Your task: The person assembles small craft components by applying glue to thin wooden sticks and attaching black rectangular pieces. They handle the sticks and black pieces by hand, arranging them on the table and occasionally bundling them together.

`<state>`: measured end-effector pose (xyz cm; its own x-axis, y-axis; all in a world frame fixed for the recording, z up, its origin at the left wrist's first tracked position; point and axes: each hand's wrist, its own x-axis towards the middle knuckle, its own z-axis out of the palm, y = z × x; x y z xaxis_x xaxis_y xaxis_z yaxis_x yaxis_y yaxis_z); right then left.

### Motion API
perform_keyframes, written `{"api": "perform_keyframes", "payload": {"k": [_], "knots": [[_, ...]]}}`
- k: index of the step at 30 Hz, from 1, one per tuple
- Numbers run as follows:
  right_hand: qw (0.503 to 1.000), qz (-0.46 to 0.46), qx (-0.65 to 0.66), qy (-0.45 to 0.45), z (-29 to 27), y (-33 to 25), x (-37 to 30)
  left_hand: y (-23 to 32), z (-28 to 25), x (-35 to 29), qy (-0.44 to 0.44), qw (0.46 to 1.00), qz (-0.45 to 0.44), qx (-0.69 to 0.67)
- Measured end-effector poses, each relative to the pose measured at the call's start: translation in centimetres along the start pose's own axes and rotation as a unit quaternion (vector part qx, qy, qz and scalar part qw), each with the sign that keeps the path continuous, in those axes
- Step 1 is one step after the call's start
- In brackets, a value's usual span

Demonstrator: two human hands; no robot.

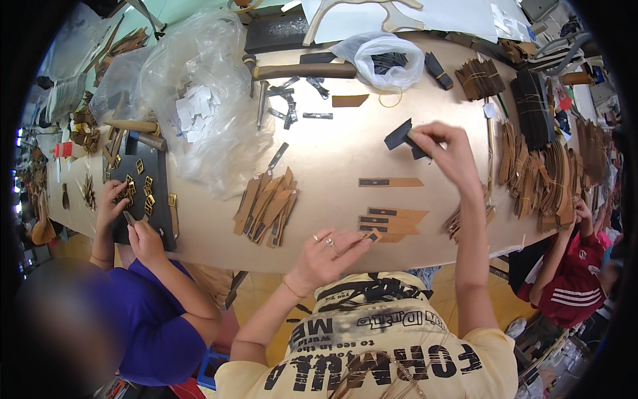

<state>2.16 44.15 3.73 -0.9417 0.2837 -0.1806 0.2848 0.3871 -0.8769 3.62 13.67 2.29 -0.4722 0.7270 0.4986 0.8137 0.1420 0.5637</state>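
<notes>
My right hand (446, 151) is raised over the right part of the table, its thumb and fingers closed on a few flat black strips (400, 135). Close to the table's front edge, my left hand (327, 258) pinches the end of a tan leather strip (373, 235) with a dark patch; the fingers cover most of it. Just beyond lie several pointed tan strips (402, 219), each bearing a black piece, partly overlapping. A single similar strip (407, 182) rests farther back, between both hands.
A loose pile of tan strips (269, 206) lies to the left. Behind are small black pieces (290, 106), a hammer (306, 70) and an open plastic bag (389, 63). Bundled leather strips (531, 166) crowd the right. At left, a co-worker handles gold buckles (147, 189) on a black board.
</notes>
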Motion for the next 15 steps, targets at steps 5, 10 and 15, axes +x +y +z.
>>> {"api": "perform_keyframes", "payload": {"k": [5,10,15], "knots": [[0.976,-0.022,-0.101,-0.194,-1.4,0.7,5.4,0.0,0.9,-0.4,0.024,0.997,-0.054,-0.039],[0.95,0.076,-0.016,-0.301,-2.5,1.5,7.1,-0.1,1.5,-0.1,0.058,0.993,-0.085,-0.056],[0.938,0.068,0.114,-0.32,-2.3,2.5,6.1,-0.3,1.7,0.2,0.063,0.992,-0.085,-0.062]]}}
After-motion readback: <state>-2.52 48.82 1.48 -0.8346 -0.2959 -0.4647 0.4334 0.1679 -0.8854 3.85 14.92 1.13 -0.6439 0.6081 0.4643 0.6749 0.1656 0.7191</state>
